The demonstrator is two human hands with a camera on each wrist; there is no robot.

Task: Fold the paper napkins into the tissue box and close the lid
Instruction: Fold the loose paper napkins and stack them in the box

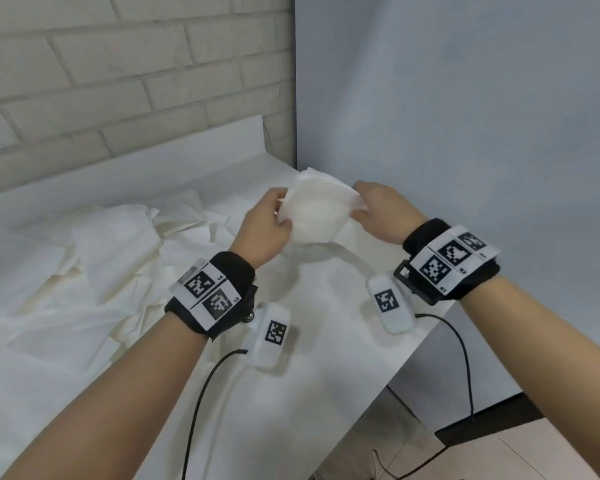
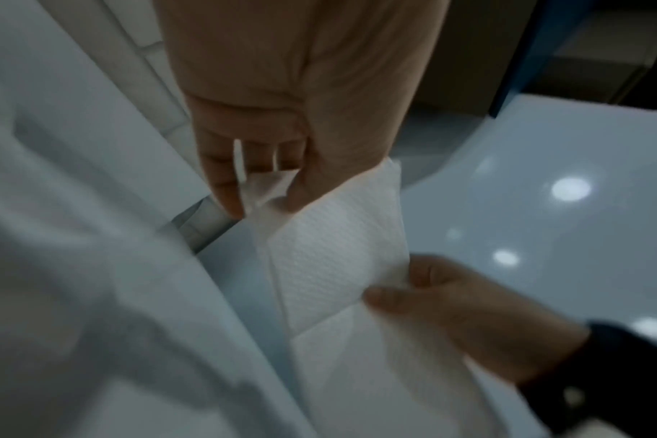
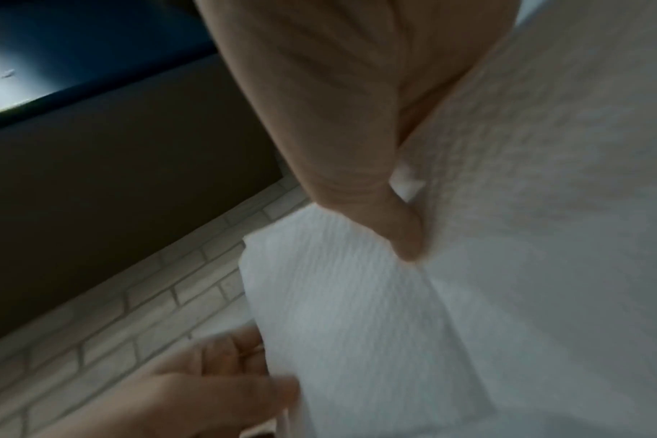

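A white embossed paper napkin point(image 1: 316, 209) hangs in the air above the table, held between both hands. My left hand point(image 1: 274, 216) pinches its left edge with thumb and fingers. At the right edge my right hand point(image 1: 364, 206) pinches it too. In the left wrist view the napkin point(image 2: 338, 260) shows a fold crease, my left hand point(image 2: 267, 189) pinching the top and my right hand point(image 2: 394, 293) lower down. The right wrist view shows the napkin point(image 3: 376, 311) under my right thumb point(image 3: 406, 237). No tissue box is in view.
Several loose, crumpled napkins point(image 1: 94, 265) lie spread over the left half of the white table point(image 1: 291, 393). A brick wall point(image 1: 118, 74) stands behind, a blue panel point(image 1: 465, 98) at right. The table's right edge point(image 1: 423, 344) drops to the floor. Cables hang from both wrists.
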